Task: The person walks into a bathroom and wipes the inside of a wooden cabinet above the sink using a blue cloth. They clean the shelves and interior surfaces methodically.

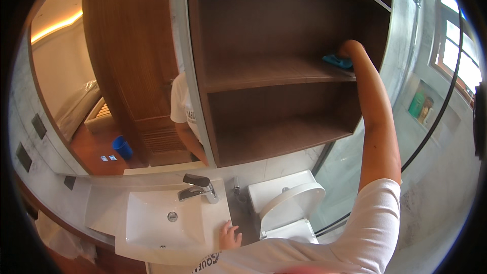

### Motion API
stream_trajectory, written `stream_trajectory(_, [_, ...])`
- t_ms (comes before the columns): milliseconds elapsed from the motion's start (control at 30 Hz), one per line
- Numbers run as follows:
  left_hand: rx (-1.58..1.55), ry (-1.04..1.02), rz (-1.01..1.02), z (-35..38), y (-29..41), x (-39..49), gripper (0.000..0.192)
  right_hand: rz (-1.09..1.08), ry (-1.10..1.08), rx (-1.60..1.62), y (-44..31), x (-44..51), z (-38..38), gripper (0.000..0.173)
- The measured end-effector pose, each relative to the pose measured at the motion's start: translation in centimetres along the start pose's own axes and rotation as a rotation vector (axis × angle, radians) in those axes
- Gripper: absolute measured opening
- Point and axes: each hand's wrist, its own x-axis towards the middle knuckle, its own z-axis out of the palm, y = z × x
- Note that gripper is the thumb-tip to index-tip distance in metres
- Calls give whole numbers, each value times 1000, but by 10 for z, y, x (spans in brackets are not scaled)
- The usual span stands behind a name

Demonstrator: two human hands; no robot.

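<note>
Up in a dark brown wall cabinet [266,15], my right hand [347,50] presses a blue cloth [338,61] onto the right end of the middle shelf [258,70]. My fingers are partly hidden behind the wrist and the shade of the cabinet. Low in the view, my left hand [230,235] rests at the right edge of the white washbasin counter [215,213], its fingers a little apart and nothing seen in them. Beside that hand is the rectangular basin [152,220] with a chrome tap [199,188].
A white toilet [283,228] with its lid raised stands right of the counter. Left of the cabinet, a mirror [129,64] reflects a wooden door and a blue bin. At right are a glass shower panel [338,175] and a wall niche holding bottles [420,106].
</note>
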Motion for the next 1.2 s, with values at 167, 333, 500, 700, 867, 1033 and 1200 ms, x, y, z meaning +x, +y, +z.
stream_trajectory(167, [13, -16, 23, -1, -3, 3, 31, -198, 170, -108, 2, 9, 13, 44])
stream_trajectory(333, [3, -27, -22, -1, -2, 2, 32, -195, 45, -283, 18, -5, -2, 43])
stream_trajectory(500, [-26, -32, 7, -2, -1, 2, 31, -213, 141, -330, 1, -49, 6, 35])
stream_trajectory(700, [-66, -33, 46, -4, 2, 3, 31, -549, 311, -190, -122, -167, -9, 33])
stream_trajectory(867, [-78, -53, 39, -7, 5, 2, 31, -1043, 376, 221, -216, -275, -28, 35])
stream_trajectory(1033, [-97, -81, 28, -9, 4, 3, 30, -1268, 452, 580, -163, -267, 13, 34])
stream_trajectory(1200, [-74, -95, 33, -9, 3, 2, 30, -623, 518, 589, -1, -171, 43, 31])
